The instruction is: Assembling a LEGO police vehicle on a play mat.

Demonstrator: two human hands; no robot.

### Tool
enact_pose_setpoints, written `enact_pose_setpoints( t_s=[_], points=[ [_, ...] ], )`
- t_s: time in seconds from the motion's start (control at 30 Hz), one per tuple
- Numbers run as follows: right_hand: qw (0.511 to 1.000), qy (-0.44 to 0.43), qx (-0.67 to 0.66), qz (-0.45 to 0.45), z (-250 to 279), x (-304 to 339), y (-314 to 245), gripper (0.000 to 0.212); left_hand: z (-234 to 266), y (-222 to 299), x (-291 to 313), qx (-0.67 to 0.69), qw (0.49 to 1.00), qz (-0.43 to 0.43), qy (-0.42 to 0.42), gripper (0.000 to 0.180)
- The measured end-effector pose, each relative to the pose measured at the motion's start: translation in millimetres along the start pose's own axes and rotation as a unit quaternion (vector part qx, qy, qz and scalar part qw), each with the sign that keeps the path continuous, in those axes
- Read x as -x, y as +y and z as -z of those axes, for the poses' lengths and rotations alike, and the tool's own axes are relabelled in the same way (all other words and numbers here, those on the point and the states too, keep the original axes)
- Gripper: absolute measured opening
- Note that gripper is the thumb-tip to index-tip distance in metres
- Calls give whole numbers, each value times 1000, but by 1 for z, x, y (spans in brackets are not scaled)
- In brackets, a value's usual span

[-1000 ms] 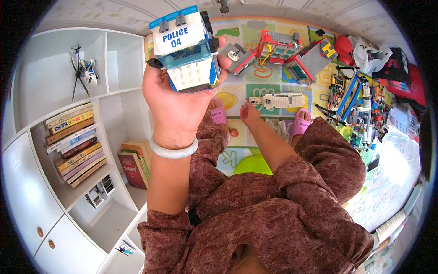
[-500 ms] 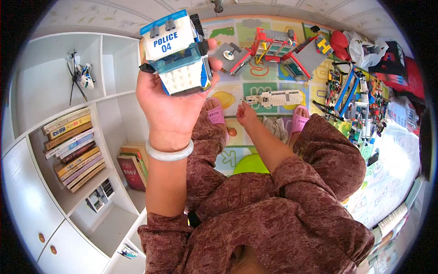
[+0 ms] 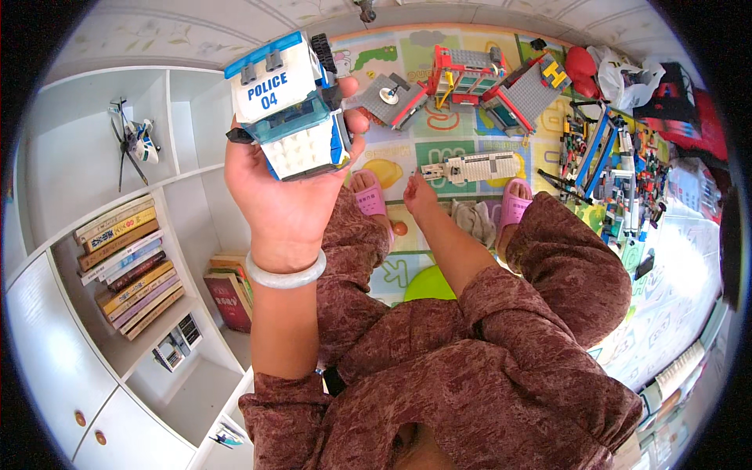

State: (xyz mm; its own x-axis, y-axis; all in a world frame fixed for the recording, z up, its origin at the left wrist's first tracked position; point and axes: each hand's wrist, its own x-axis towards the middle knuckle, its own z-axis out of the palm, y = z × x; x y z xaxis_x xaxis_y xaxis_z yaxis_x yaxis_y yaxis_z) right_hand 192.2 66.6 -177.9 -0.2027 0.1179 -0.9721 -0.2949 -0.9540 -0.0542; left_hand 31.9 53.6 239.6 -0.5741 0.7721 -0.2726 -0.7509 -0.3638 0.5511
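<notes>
From here I see the left hand [image 3: 283, 211] gripping a white-and-blue toy car [image 3: 286, 110], upper left of the frame. Mid-frame, the right hand [image 3: 421, 196] is near the end of a long white brick piece [image 3: 479, 167]. Loose bricks [image 3: 624, 176] crowd the right, a white shelf unit [image 3: 74, 137] the left.

Car [image 3: 286, 113] white and blue; brick base [image 3: 479, 168] whitish and grey; bracelet [image 3: 287, 279] milky white; clothes [image 3: 462, 384] mottled brown; slippers [image 3: 372, 202] pink; mat [image 3: 384, 153] multicoloured, patterned; far-right cloth [image 3: 709, 133], blurred, probably red.
</notes>
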Motion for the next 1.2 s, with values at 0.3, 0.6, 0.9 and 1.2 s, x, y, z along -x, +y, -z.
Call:
enact_pose_setpoints(
  t_s=[0.3,0.6,0.9,1.2],
  points=[
    [998,-22,55,-2,-4,14,-4,15,1,-1,-2,-3,1000,8,-3,53],
    [956,-5,226,189,-1,37,-37,19,3,-4,-3,43,999,11,-32,55],
    [962,31,199,187,7,46,-27,17,10,-2,-8,80,996,32,-30,54],
    [404,58,761,505,66,100,-65,45,7,6,-7,69,997,26,-34,50]
  ],
)
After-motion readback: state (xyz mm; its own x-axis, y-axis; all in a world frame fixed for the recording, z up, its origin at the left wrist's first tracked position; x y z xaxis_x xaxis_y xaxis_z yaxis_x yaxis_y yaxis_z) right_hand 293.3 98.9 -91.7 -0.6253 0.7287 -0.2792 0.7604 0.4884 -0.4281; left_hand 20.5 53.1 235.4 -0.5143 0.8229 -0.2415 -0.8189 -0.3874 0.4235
